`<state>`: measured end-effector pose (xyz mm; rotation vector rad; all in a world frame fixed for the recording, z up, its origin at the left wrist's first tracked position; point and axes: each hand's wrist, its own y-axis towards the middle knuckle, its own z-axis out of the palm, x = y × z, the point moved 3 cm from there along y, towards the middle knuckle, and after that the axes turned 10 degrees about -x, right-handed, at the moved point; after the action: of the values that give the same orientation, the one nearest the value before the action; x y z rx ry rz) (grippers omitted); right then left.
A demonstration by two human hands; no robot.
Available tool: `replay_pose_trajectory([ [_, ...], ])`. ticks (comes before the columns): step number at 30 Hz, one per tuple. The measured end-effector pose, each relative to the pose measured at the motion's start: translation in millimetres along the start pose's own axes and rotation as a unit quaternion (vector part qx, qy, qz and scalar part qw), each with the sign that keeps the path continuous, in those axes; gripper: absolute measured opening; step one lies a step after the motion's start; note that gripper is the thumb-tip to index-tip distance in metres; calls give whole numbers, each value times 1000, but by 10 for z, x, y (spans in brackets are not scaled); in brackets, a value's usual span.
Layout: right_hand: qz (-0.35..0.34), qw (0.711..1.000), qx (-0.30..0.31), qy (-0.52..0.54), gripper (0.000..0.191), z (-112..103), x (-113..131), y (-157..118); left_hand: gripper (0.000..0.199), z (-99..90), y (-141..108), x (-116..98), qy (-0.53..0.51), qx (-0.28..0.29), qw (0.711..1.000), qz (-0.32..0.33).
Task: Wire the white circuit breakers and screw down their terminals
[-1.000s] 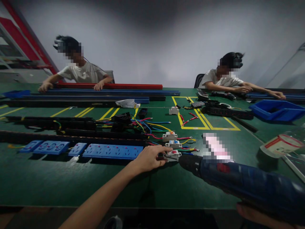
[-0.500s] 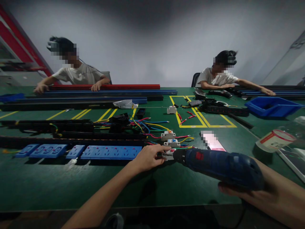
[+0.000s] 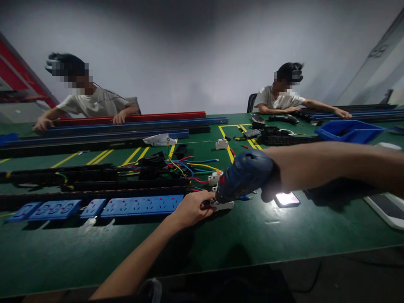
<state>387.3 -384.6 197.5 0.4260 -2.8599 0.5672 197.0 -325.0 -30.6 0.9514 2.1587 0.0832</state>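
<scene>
I steady the white boxy plastic breaker (image 3: 226,205) on the green tabletop (image 3: 126,252) in the narrow grip of my left hand (image 3: 189,209), apparently bracing it against the tilted blue-black power driver (image 3: 244,172) held in my right hand (image 3: 272,189).

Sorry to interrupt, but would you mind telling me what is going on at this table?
The right hand grips a blue power tool, its nose down at a white part. The left hand's fingers are at that part's end. Blue sockets lie to the left, with coloured wires beyond. Across the table, two people have hands at long rails.
</scene>
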Motion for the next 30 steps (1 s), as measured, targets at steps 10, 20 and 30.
replay_pose_trajectory([
  [10, 11, 994, 110, -25, 16, -361, 242, 660, 41, 2, -28, 8, -7, 14, 1000, 20],
  [20, -45, 982, 170, -62, 9, -392, 209, 888, 49, -8, -12, 14, -10, 8, 1000, 8],
  [30, -68, 978, 191, -45, 17, -359, 149, 847, 50, 22, -26, 68, 23, 5, 1000, 12],
])
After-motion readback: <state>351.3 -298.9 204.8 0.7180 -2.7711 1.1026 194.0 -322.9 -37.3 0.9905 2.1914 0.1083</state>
